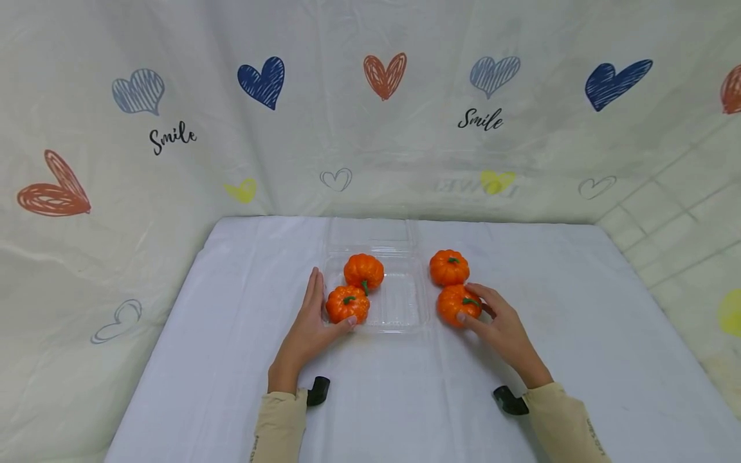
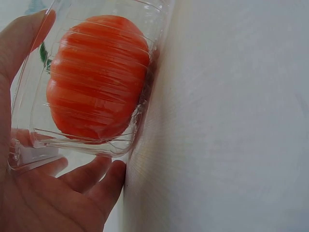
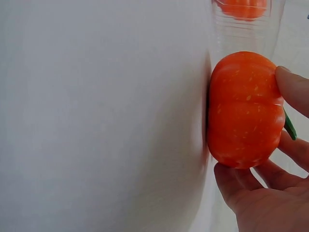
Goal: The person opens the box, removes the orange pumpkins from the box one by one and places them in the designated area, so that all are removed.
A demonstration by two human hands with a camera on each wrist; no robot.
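A clear plastic container (image 1: pixel 399 329) with its lid folded back holds two orange pumpkins, one at the back (image 1: pixel 363 271) and one at the front left (image 1: pixel 347 304). My left hand (image 1: pixel 312 331) holds the container's left front corner, thumb over the front rim, fingers along the side; the left wrist view shows the front pumpkin (image 2: pixel 99 77) through the wall. Right of the container, my right hand (image 1: pixel 498 321) grips a pumpkin (image 1: pixel 454 306) between thumb and fingers. In the right wrist view that pumpkin (image 3: pixel 246 111) sits on the cloth.
Another orange pumpkin (image 1: pixel 449 267) stands just behind the gripped one, right of the container. A white cloth (image 1: pixel 231 289) covers the table. Behind it hangs a pale curtain (image 1: pixel 324 128) printed with hearts. Dark devices (image 1: pixel 318 391) are at both wrists.
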